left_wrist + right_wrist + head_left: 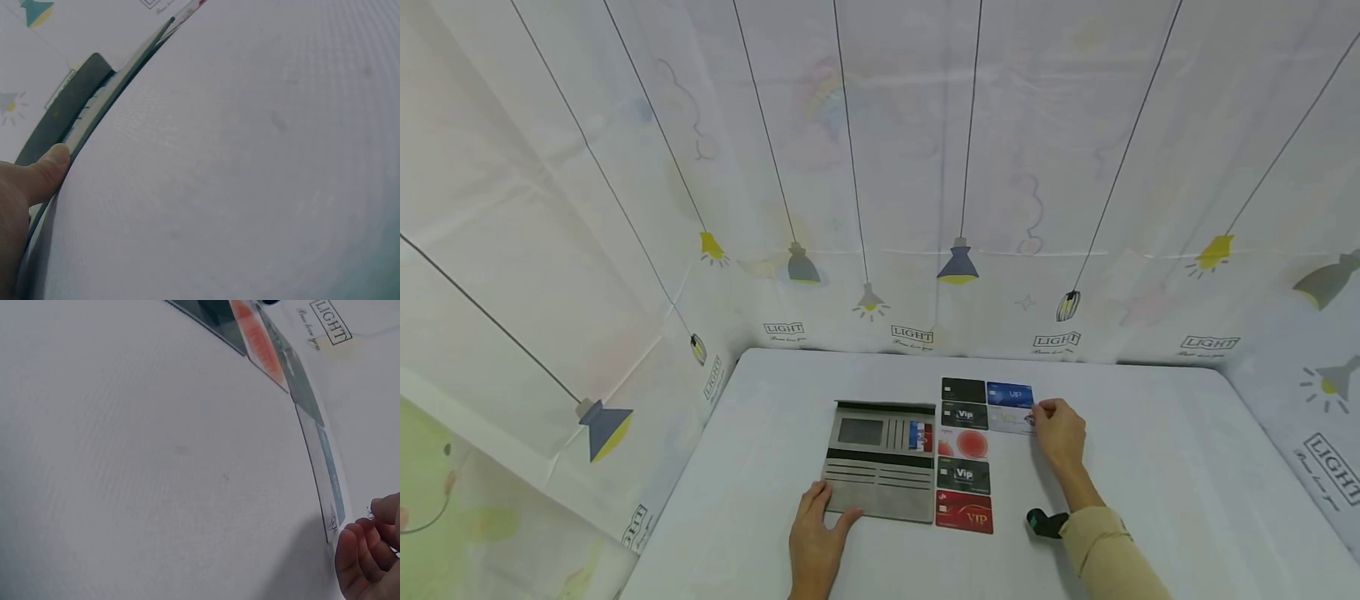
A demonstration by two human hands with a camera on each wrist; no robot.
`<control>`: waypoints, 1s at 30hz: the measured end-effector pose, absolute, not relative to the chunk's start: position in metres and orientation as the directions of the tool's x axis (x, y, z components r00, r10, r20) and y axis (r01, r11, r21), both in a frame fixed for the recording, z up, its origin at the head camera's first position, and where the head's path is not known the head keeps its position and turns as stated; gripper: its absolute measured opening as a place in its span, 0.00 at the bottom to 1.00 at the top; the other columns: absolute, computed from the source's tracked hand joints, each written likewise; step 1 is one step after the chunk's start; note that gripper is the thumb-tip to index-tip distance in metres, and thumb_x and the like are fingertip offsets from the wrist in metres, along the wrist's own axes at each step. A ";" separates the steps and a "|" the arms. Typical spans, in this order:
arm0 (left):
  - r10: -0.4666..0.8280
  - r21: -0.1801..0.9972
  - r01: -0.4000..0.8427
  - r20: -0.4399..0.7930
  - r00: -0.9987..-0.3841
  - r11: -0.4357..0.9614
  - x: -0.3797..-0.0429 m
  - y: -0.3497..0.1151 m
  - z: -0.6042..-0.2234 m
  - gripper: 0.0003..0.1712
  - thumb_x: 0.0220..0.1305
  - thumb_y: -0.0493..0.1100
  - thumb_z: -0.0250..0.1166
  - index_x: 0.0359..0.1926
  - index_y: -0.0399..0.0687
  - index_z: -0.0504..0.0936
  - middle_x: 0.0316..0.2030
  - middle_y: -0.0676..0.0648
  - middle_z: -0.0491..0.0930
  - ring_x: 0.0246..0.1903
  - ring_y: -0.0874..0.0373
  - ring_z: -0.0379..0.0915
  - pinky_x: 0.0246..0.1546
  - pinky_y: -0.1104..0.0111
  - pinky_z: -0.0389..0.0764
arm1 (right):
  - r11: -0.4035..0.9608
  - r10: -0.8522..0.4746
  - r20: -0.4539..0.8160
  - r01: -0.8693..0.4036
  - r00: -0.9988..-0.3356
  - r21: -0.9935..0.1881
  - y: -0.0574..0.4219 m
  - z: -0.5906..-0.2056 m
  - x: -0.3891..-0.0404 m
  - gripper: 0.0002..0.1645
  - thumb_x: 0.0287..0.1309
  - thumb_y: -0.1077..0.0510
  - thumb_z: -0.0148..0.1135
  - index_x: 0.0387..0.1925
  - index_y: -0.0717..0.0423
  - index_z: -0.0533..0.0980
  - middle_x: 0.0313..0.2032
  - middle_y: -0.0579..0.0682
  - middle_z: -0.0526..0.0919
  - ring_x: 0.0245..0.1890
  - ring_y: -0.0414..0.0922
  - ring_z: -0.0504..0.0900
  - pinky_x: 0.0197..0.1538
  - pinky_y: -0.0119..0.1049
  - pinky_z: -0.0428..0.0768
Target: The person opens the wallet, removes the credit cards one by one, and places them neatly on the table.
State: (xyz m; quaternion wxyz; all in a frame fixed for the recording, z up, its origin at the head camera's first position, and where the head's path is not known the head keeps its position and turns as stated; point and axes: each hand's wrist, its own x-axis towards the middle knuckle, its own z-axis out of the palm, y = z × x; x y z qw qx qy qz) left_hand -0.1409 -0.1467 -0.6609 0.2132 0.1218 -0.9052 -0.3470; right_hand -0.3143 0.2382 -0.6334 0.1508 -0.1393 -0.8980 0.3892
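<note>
An opened grey wallet lies flat, with a window, slot lines and a few coloured cards in its upper right slots. My left hand rests at its lower left corner; in the left wrist view the thumb lies against the edge and the other fingers are hidden. Beside the wallet runs a column of cards, among them a red VIP card and a card with a red circle. Right of its top lie a blue card and a silver card. My right hand's bent fingertips touch the silver card's right end.
All the cards lie on a white-covered table. A small dark device sits beside the right sleeve. White sheets printed with hanging lamps stand behind the table and along its sides.
</note>
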 end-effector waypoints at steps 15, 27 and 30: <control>-0.367 0.679 -0.064 0.313 -0.876 0.731 -0.140 -0.148 -0.663 0.42 0.45 0.59 0.79 0.56 0.36 0.82 0.58 0.44 0.81 0.63 0.44 0.75 0.62 0.54 0.79 | 0.552 0.376 0.150 0.090 -0.915 -0.829 0.212 -0.614 -0.305 0.18 0.67 0.54 0.60 0.47 0.67 0.79 0.39 0.64 0.86 0.33 0.51 0.85 0.30 0.28 0.77; -0.369 0.684 -0.077 0.292 -0.883 0.725 -0.141 -0.148 -0.663 0.43 0.45 0.60 0.78 0.57 0.37 0.82 0.59 0.45 0.80 0.64 0.45 0.74 0.63 0.55 0.78 | 0.456 0.314 0.075 0.081 -0.946 -0.886 0.181 -0.606 -0.299 0.18 0.70 0.53 0.59 0.50 0.65 0.77 0.40 0.62 0.85 0.29 0.46 0.86 0.27 0.23 0.82; -0.369 0.688 -0.077 0.289 -0.883 0.722 -0.142 -0.148 -0.663 0.43 0.45 0.60 0.78 0.57 0.37 0.82 0.59 0.45 0.80 0.64 0.45 0.74 0.63 0.55 0.78 | 0.449 0.288 0.064 0.076 -0.955 -0.890 0.174 -0.606 -0.296 0.18 0.70 0.53 0.59 0.50 0.64 0.77 0.38 0.61 0.84 0.30 0.50 0.87 0.27 0.24 0.83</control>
